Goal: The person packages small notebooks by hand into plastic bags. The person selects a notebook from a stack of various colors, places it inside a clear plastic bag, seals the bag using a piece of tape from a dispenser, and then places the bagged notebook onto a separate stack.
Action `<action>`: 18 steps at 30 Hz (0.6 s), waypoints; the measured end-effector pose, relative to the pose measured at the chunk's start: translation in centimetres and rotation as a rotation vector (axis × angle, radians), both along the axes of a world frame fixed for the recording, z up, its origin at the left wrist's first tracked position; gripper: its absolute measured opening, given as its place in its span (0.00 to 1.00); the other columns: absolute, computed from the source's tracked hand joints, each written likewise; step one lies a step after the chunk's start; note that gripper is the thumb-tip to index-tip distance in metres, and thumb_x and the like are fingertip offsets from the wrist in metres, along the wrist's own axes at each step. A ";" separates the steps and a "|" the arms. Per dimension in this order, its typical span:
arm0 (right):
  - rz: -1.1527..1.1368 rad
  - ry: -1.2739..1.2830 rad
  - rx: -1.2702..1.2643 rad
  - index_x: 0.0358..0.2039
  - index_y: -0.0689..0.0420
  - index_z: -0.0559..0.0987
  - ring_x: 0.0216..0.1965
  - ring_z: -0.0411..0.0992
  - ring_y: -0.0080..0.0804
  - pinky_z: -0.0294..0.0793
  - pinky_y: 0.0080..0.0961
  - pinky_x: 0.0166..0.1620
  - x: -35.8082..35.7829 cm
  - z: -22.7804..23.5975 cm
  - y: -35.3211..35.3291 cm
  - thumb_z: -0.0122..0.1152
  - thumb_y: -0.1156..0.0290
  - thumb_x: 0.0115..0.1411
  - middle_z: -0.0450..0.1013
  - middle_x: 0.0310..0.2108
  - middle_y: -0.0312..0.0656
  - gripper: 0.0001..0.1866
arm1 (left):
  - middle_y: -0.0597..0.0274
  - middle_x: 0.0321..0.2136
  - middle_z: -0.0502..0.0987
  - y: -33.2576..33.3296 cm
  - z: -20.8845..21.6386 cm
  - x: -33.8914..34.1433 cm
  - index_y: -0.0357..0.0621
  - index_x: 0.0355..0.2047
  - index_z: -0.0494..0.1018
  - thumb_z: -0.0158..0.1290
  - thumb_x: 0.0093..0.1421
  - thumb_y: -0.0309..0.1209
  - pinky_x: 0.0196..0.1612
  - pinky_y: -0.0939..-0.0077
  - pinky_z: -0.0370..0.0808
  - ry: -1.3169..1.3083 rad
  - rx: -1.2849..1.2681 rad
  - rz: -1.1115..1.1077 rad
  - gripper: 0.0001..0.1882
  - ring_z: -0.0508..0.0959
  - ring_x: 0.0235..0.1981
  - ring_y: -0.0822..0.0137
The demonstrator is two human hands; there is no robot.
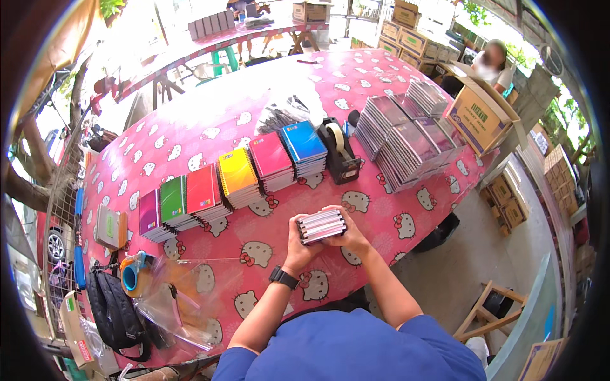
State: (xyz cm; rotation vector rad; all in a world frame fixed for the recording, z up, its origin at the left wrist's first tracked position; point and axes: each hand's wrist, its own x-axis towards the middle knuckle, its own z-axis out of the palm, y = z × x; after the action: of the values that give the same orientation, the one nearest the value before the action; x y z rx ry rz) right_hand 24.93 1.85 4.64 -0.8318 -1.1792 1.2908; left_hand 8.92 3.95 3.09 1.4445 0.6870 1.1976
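Note:
Between my two hands is a small stack of spiral notebooks [322, 227], its page edges turned up toward me. My left hand [298, 244] grips the stack's left end, and my right hand [348, 233] closes round the right end. Beyond them a slanting row of notebook stacks crosses the table: purple [150, 209], green [173, 198], red [202, 188], yellow [237, 171], pink [270, 154] and blue [304, 142]. A black tape dispenser [343, 152] stands at the blue end of the row. The covers of the held notebooks are hidden.
Wrapped notebook bundles [406, 136] are piled at the right, beside an open cardboard box [480, 117]. A black backpack [114, 311], an orange-and-blue tape roll [132, 276] and clear plastic bags [181, 311] lie at the left on the pink patterned tablecloth [222, 273]. Another person [492, 63] sits at far right.

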 end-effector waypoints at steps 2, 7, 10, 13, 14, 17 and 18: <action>-0.046 -0.036 -0.044 0.51 0.54 0.64 0.46 0.66 0.22 0.67 0.24 0.50 -0.4 -0.5 -0.1 0.74 0.75 0.37 0.68 0.44 0.36 0.39 | 0.63 0.41 0.66 0.4 -0.2 -0.7 0.47 0.49 0.56 0.61 0.38 0.17 0.47 0.74 0.69 -0.064 -0.083 -0.048 0.38 0.69 0.43 0.70; 0.048 -0.183 -0.054 0.57 0.57 0.58 0.51 0.62 0.28 0.63 0.29 0.54 1.0 0.3 2.7 0.74 0.66 0.41 0.65 0.48 0.39 0.45 | 0.58 0.41 0.73 1.3 -0.4 -1.5 0.38 0.46 0.61 0.63 0.46 0.27 0.46 0.73 0.71 0.083 0.038 0.111 0.29 0.74 0.41 0.67; -0.131 -0.280 0.130 0.61 0.59 0.56 0.53 0.61 0.32 0.62 0.31 0.54 2.9 4.6 7.1 0.65 0.47 0.48 0.64 0.50 0.43 0.46 | 0.59 0.43 0.73 1.3 0.0 -2.7 0.38 0.50 0.62 0.65 0.47 0.32 0.45 0.73 0.72 -0.152 -0.502 -0.051 0.33 0.74 0.42 0.68; -0.578 -1.185 0.587 0.52 0.56 0.70 0.52 0.64 0.38 0.55 0.41 0.56 2.4 6.4 12.4 0.64 0.56 0.49 0.69 0.49 0.45 0.31 | 0.59 0.37 0.76 1.2 1.4 -2.6 0.35 0.44 0.69 0.61 0.49 0.34 0.41 0.75 0.73 -0.001 -0.667 -0.065 0.24 0.76 0.37 0.68; -0.611 -1.397 0.686 0.50 0.55 0.72 0.51 0.65 0.36 0.52 0.44 0.57 1.5 6.6 13.6 0.63 0.60 0.49 0.70 0.48 0.42 0.27 | 0.58 0.35 0.77 1.5 1.6 -2.9 0.34 0.41 0.72 0.60 0.50 0.35 0.39 0.75 0.73 0.168 -0.719 -0.081 0.21 0.77 0.35 0.69; -0.524 -1.580 0.692 0.32 0.47 0.79 0.40 0.70 0.30 0.51 0.48 0.54 2.8 4.6 16.4 0.54 0.70 0.52 0.74 0.32 0.32 0.08 | 0.58 0.31 0.78 2.2 1.0 -2.3 0.34 0.35 0.76 0.61 0.49 0.36 0.37 0.75 0.74 0.171 -0.702 -0.087 0.18 0.78 0.31 0.69; -0.531 -1.597 0.742 0.27 0.45 0.79 0.35 0.70 0.31 0.54 0.43 0.52 3.2 4.9 16.7 0.52 0.71 0.53 0.72 0.25 0.31 0.07 | 0.58 0.31 0.79 2.1 0.6 -2.5 0.34 0.35 0.76 0.62 0.47 0.36 0.36 0.75 0.74 0.186 -0.724 -0.085 0.19 0.78 0.31 0.70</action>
State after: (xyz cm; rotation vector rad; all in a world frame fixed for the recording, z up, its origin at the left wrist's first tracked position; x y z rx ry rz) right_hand 28.11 18.57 9.51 -1.4450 -2.1673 -0.5554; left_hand 6.42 6.02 3.68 0.9576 1.0440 0.6401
